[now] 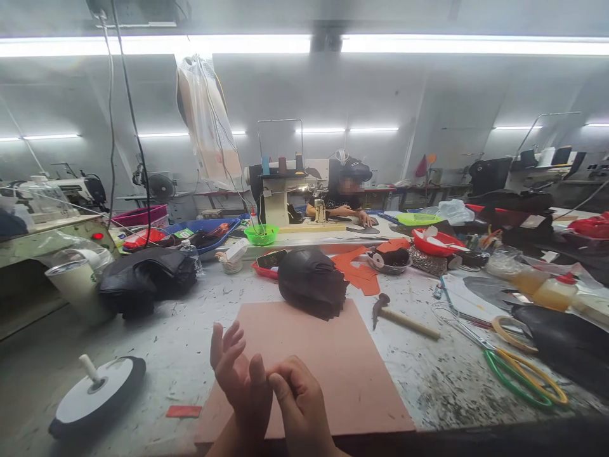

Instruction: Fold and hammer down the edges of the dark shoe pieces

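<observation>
Both hands are hovering over the near edge of the pink mat (333, 355), touching each other: the left hand (238, 374) is standing upright with fingers spread loosely and holding nothing, while the right hand (297, 403) is curling its fingers narrowly beside the left palm (whether it is pinching anything small, I cannot tell). At the far edge of the mat a dark stack (311, 282) of cut pieces is lying. Right of the mat a hammer (402, 317) is resting, with scissors (518, 368) farther right. Left of the mat a tape roll (98, 397) is sitting
</observation>
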`<state>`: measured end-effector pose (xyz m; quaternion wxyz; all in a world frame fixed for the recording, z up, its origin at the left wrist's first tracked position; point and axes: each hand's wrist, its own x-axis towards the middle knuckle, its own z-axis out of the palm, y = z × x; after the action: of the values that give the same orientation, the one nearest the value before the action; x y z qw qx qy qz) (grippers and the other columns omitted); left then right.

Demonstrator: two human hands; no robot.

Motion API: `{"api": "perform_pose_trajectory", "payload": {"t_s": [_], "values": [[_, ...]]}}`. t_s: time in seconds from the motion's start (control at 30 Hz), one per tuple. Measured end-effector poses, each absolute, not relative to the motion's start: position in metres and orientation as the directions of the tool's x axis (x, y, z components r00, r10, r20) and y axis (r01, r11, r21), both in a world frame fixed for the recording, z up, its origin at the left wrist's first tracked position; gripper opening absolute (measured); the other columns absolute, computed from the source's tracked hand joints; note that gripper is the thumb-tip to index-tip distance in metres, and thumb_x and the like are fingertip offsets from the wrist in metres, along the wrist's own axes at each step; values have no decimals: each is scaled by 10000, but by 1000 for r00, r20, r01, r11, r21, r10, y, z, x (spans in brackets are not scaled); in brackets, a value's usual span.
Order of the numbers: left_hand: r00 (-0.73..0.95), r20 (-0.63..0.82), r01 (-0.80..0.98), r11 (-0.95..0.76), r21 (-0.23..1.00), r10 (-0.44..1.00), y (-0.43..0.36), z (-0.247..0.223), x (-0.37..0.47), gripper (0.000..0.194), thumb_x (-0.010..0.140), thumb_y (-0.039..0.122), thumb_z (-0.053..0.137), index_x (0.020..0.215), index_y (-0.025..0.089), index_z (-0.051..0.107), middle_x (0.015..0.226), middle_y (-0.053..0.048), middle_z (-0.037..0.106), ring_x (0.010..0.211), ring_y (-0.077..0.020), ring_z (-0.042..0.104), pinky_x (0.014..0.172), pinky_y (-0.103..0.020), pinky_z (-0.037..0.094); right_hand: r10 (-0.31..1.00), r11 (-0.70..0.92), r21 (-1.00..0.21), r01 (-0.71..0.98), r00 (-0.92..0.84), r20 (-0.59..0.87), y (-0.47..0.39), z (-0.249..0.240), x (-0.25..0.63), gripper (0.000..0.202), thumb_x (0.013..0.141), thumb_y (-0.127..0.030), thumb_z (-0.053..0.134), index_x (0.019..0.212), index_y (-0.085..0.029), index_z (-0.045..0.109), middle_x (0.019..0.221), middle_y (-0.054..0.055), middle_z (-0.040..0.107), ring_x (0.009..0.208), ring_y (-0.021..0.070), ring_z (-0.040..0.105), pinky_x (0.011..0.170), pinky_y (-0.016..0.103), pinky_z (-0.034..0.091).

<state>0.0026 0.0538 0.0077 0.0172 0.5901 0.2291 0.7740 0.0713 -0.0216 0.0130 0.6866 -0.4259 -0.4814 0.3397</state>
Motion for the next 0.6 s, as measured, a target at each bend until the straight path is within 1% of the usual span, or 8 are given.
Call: {"api": "perform_pose_trajectory", "payload": {"t_s": [0.1,0.27,0.43,0.6], "values": [[-309,905,253,-892,375,293,55,7,2,168,855,266,572,987,213,483,1398,-88,342,1124,-188,519,908,-367,461,860,440,-898,-15,295,417,-22,14,73,339,867,-458,493,753,-206,690,708,31,583,673,156,530,631,264,403],[-300,907,267,-886,378,297,54,5,0,175,859,317,568,968,213,480,1398,-86,341,1116,-202,525,882,-380,479,927,338,-941,-37,189,325,-19,11,78,314,846,-447,535,725,-182,652,703,24,572,638,143,503,594,258,393],[-286,907,256,-888,382,309,53,5,2,189,849,328,585,965,222,479,1398,-78,342,1113,-202,525,897,-385,473,876,410,-910,54,255,410,-16,11,76,326,871,-429,465,675,-192,572,671,8,530,621,134,473,577,249,372],[-280,902,245,-884,398,329,52,5,3,184,855,303,575,988,223,477,1403,-91,335,1111,-204,528,905,-397,469,901,375,-926,50,214,377,-16,15,78,324,872,-439,422,676,-198,514,666,6,512,626,139,467,586,252,384]]}}
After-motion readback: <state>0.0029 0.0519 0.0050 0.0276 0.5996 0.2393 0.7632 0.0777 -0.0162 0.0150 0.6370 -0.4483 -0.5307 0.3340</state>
